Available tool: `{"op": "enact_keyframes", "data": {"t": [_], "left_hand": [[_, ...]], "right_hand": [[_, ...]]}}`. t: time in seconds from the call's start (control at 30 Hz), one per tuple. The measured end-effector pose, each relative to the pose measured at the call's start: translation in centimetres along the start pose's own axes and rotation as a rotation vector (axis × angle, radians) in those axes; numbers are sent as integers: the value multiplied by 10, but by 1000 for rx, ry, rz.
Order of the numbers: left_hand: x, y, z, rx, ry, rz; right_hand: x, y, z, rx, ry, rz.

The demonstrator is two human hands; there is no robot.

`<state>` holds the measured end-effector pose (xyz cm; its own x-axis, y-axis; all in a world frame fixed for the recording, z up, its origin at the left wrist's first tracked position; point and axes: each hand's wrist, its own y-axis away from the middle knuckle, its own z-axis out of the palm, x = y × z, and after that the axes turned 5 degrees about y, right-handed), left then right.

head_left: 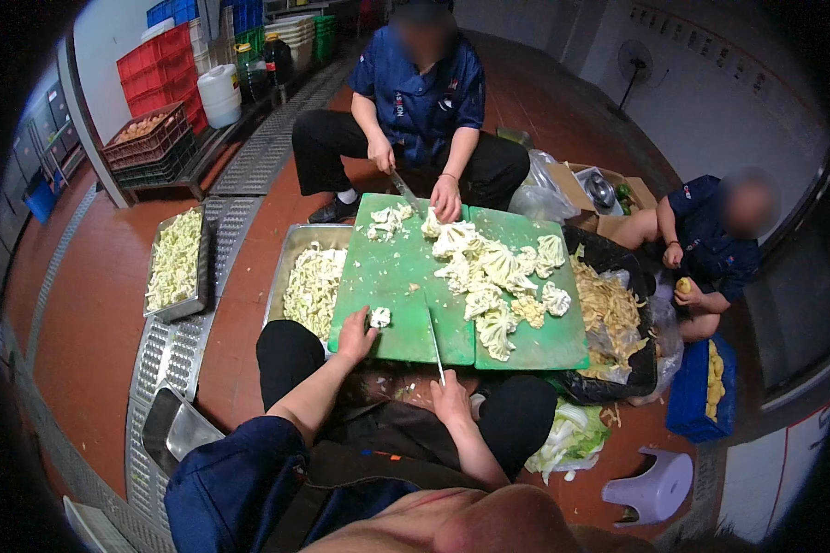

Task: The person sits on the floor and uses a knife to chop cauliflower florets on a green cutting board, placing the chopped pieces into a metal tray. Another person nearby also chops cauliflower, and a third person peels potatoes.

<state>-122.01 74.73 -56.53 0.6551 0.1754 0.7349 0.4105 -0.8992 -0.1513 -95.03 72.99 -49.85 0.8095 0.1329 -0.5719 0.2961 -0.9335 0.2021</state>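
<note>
My right hand (451, 397) grips the handle of a kitchen knife (435, 340), its blade pointing away from me over a green cutting board (401, 345). Near that board's left edge is my left hand (356, 336), its thumb beside a small cauliflower floret (380, 317); whether they touch is hard to tell. Larger cauliflower pieces (491, 266) lie across this board and a second green board (546, 345) on its right. Under the left edge, a steel tray (287, 259) holds cut cauliflower (311, 287).
Opposite me, a co-worker (418, 90) cuts cauliflower with a knife (404, 190). Another person (712, 221) sits at right holding a peeled potato (683, 285). A black bin (640, 377) of peelings, a blue crate (692, 415), a purple stool (653, 484) and a filled steel tray (180, 307) stand around.
</note>
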Motion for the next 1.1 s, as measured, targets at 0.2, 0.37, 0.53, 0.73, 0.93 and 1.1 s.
{"op": "enact_keyframes", "data": {"t": [0.2,0.37,0.53,0.73,0.93,1.1], "left_hand": [[-10,-5,8,90,16,-5],[-14,-10,15,124,28,-37],[-7,-12,10,118,78,-90],[-2,-12,8,135,113,-110],[1,-15,9,137,74,-136],[6,-16,6,111,60,-141]], "right_hand": [[5,-4,4,44,38,-77],[5,-4,3,40,74,-22],[-7,4,-7,73,-22,-104],[-34,14,-10,56,-43,-250],[-48,11,-9,13,36,-290],[-45,8,-3,-25,110,-282]]}}
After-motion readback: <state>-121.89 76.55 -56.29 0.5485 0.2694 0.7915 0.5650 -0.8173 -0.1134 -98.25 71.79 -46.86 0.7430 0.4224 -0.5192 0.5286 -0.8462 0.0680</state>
